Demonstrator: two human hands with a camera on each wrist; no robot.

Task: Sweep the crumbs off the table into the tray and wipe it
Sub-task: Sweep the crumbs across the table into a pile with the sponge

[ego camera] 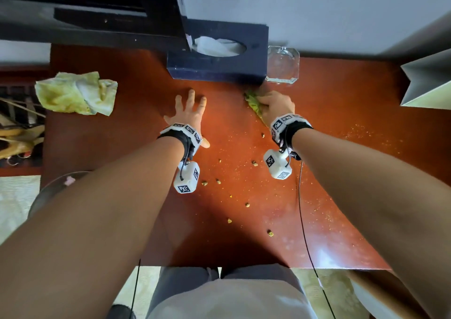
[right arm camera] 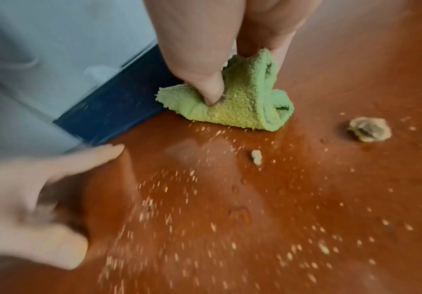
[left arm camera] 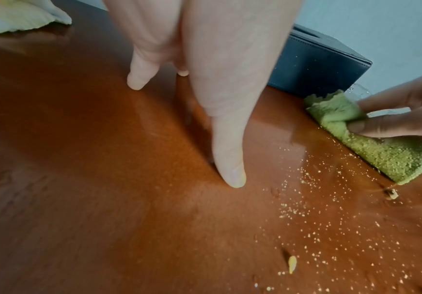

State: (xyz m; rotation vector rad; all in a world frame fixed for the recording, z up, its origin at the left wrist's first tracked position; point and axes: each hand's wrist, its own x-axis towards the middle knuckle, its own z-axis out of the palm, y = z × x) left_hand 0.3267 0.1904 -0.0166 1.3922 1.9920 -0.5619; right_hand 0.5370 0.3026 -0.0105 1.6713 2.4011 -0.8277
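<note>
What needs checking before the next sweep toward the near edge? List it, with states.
1. Right hand grips the green cloth: ok.
2. Cloth down on the table: ok.
3. Cloth sits behind the crumbs, beside the tissue box: ok.
4. Left hand out of the sweep path: ok, open, left of the crumbs.
5. Tray ready at the near edge: cannot tell, none visible there.
6. Fine crumbs to the right covered by this pass: not ok, they lie outside the cloth's line.
</note>
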